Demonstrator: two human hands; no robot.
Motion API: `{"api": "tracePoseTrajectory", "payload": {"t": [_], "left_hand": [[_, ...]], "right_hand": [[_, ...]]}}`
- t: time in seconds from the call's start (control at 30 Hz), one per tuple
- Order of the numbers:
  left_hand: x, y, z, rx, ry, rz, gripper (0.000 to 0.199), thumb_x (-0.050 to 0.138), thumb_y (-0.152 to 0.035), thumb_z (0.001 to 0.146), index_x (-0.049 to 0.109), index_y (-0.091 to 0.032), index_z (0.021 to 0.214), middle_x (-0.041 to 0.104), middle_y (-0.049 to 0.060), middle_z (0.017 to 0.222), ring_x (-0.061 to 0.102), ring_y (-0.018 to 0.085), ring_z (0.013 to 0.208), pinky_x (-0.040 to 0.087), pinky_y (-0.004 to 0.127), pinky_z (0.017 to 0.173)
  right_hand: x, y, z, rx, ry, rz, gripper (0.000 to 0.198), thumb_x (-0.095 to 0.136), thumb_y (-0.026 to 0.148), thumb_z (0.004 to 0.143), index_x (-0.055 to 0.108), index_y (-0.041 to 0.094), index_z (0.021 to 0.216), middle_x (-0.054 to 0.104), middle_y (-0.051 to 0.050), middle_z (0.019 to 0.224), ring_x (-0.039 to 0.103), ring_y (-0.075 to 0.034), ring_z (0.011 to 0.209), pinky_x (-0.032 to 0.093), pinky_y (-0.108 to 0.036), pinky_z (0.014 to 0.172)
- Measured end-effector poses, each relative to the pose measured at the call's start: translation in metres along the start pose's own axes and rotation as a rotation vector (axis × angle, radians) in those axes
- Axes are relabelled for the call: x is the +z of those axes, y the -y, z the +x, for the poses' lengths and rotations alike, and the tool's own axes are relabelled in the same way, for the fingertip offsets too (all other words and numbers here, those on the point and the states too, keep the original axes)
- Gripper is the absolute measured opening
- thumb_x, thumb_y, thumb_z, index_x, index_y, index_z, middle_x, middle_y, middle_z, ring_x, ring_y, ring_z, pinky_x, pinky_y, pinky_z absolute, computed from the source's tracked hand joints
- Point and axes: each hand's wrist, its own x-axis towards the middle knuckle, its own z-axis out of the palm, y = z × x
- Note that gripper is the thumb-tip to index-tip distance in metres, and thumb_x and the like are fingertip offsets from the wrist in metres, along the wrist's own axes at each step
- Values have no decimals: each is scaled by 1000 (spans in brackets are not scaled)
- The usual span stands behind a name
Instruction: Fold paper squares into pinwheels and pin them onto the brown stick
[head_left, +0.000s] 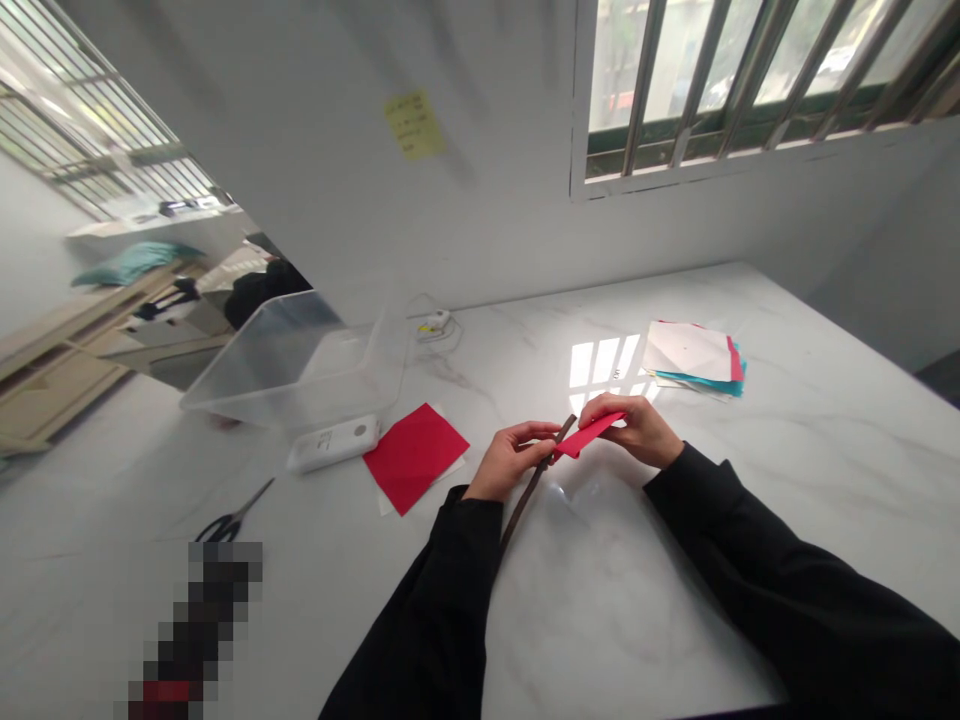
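Observation:
My left hand [516,458] pinches a thin brown stick [527,497] near its upper end, along with the lower end of a folded red paper [591,434]. The stick slants down toward my left sleeve, where its lower part is hidden. Closed on the other end of the red paper is my right hand [634,428], thumb and fingers on either side of it. Both hands are held above the table, close together. To the left of them lies a flat red sheet [417,458] with white paper partly under it.
A clear plastic bin [292,360] stands at the back left, with a white device [335,444] before it. Black scissors [234,517] lie at the left. A stack of coloured sheets [694,355] lies at the back right of the marble-patterned table [810,400]. A wall rises behind.

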Motion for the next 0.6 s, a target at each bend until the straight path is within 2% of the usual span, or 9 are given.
{"api": "tracePoseTrajectory", "payload": {"t": [0.33, 0.6], "left_hand": [[0, -1, -1, -9, 44, -33, 44, 85, -37, 76, 76, -11, 111, 77, 9, 82, 70, 18, 74, 54, 30, 73], [-1, -1, -2, -5, 59, -36, 43, 84, -35, 77, 76, -12, 113, 77, 10, 89, 70, 18, 75, 55, 31, 75]], "right_hand": [[1, -1, 0, 32, -14, 29, 21, 78, 41, 86, 77, 21, 91, 75, -7, 92, 69, -23, 87, 54, -37, 85], [2, -3, -1, 62, -24, 44, 25, 79, 44, 85, 76, 20, 91, 75, -7, 90, 70, -23, 87, 55, -39, 87]]}}
